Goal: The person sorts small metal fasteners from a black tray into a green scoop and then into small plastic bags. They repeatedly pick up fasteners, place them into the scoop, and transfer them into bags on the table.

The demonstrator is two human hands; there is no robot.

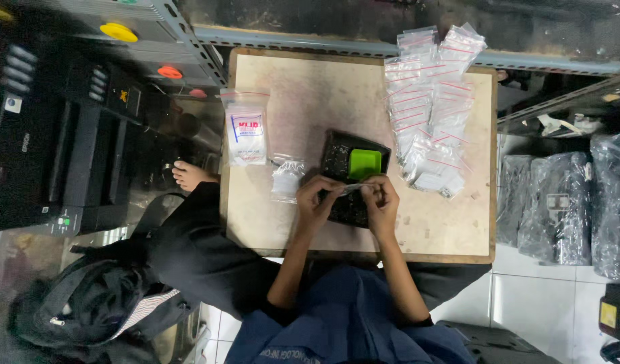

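A small, pale wooden tabletop (310,101) with a scuffed, stained surface sits low between grey metal shelving (418,50) and a white tiled floor (525,296). Both hands meet over its near middle: the left hand (315,200) and right hand (380,200) each pinch an end of a small clear plastic zip bag (350,189), fingers closed on it, holding it just above a black plastic tray (340,155) with a bright green square container (364,163) inside.

To the right of the tray lies a long heap of filled clear zip bags with red seal lines (431,101), running to the table's far edge. To the left, a flat pack of empty zip bags with a blue-and-red label (246,135) lies near a loose crumpled clear bag (286,178).

Around the table — a black printer (47,148) on the left, a dark backpack (87,303) on the floor, and black plastic-wrapped bundles (559,202) on the right. A bare foot (189,175) shows beside the table's left edge.
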